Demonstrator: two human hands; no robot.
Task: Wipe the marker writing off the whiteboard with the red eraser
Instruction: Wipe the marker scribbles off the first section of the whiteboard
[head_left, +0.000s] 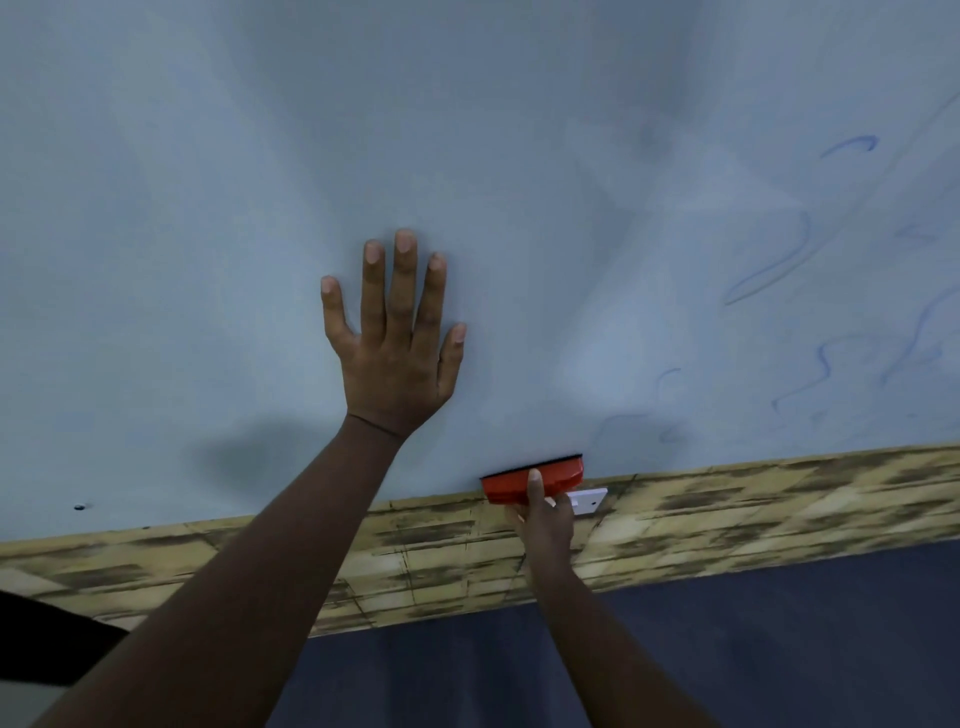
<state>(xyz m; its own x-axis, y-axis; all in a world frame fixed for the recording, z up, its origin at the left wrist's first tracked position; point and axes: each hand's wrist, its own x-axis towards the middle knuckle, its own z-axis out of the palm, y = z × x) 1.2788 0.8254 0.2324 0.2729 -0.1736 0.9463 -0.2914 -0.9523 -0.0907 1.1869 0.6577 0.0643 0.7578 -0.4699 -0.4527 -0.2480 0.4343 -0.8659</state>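
Eraser (530, 480) is in my right hand (543, 519), fingers and thumb curled round its red plastic back, dark felt strip facing the whiteboard (208, 208). It sits at the board's bottom edge, just above the tan brick-pattern strip (779, 499), and partly covers a white switch plate (589, 501) behind it. Can't tell if the felt is actually touching the board.

Left hand (395, 343) is flat on the board, fingers straight and spread, holding nothing. Just bracing.

Remaining writing: faint blue marker squiggles (769, 270) on the right side, smeared and partial, some near the lower edge close to the eraser. Left and centre look grey and hazy, no clear strokes.

How I'd do it, my guess: press the felt flat, full length in contact, then sweep up and right through the blue marks in overlapping passes. Keep even pressure, since a tilted edge would only smear. Keep the left hand planted, clear of the sweep path.

Dark blue surface (779, 649) below the strip.
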